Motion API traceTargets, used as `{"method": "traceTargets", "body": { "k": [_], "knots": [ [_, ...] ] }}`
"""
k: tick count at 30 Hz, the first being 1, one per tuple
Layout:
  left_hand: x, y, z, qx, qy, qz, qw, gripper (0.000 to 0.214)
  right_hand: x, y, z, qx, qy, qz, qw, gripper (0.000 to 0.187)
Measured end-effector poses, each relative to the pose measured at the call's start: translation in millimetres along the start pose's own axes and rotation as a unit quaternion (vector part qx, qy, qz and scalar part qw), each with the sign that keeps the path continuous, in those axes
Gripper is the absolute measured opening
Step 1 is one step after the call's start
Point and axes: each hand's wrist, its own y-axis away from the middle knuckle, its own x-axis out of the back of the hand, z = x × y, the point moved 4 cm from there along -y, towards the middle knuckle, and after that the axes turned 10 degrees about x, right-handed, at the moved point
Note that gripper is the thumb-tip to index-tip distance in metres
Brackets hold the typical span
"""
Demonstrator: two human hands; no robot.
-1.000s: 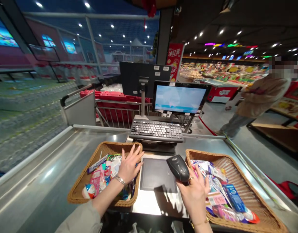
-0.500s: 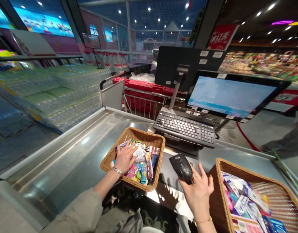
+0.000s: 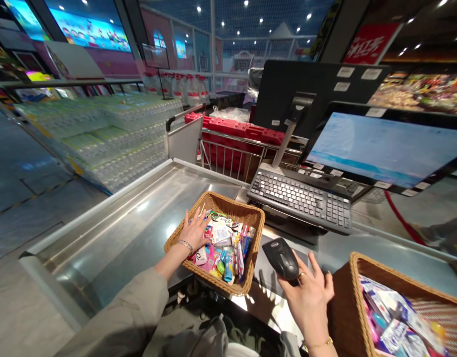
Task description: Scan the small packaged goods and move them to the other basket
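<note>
My left hand (image 3: 194, 232) lies over the left side of a brown woven basket (image 3: 258, 238), fingers spread on the mixed small packages inside. Whether it touches any single item firmly, I cannot tell. Among the contents are a white packet (image 3: 221, 236), a blue tube-like item (image 3: 227, 267) and several pink and colourful packs. My right hand (image 3: 308, 300) grips a black handheld barcode scanner (image 3: 281, 259) between thumb and fingers, its head pointing up and left. Beside that hand stands a second woven basket (image 3: 357, 297) holding boxes and packs, partly out of frame.
Both baskets stand on a metal checkout counter (image 3: 139, 218). Behind them are a keyboard (image 3: 301, 198), a lit monitor (image 3: 388, 148) and a second screen seen from behind (image 3: 321, 94). Beyond the counter are a shopping cart (image 3: 228, 153) and stacked bottle packs (image 3: 113, 129).
The view has swung a little left, so the scene sits further right. My left hand has shifted toward the basket's left rim. My right hand still holds the scanner.
</note>
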Motion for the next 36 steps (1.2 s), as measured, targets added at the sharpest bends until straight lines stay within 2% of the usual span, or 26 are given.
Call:
{"method": "traceTargets", "body": {
  "k": [5,12,20,24,28,33,36],
  "knots": [
    [5.9,-2.1,-11.1,0.003,0.003,0.019,1.0,0.062,-4.5,-3.3,2.2,0.013,0.002,-0.01,1.0,0.031],
    [12.4,-6.2,-25.9,0.073,-0.052,0.059,0.994,0.04,-9.2,-8.7,1.2,0.013,-0.007,0.0,1.0,0.03],
    [8.8,-11.3,-34.4,0.076,-0.089,0.073,0.99,0.032,-7.1,-10.8,2.9,0.006,-0.017,-0.007,1.0,0.033],
    [15.1,-12.2,-28.3,0.057,-0.08,0.091,0.991,0.028,-6.0,-9.8,5.0,0.005,-0.013,-0.008,1.0,0.032],
    [26.4,-11.3,-18.7,0.018,-0.059,0.144,0.988,0.027,-5.5,-7.9,8.6,0.008,-0.005,-0.003,1.0,0.032],
    [32.6,-10.3,-2.3,-0.097,0.0,0.233,0.968,0.021,-6.3,-6.5,9.5,0.013,-0.002,-0.005,1.0,0.029],
    [30.6,-12.6,7.8,-0.14,0.025,0.239,0.961,0.02,-5.3,-5.8,8.7,0.013,-0.002,-0.001,1.0,0.027]
  ]
}}
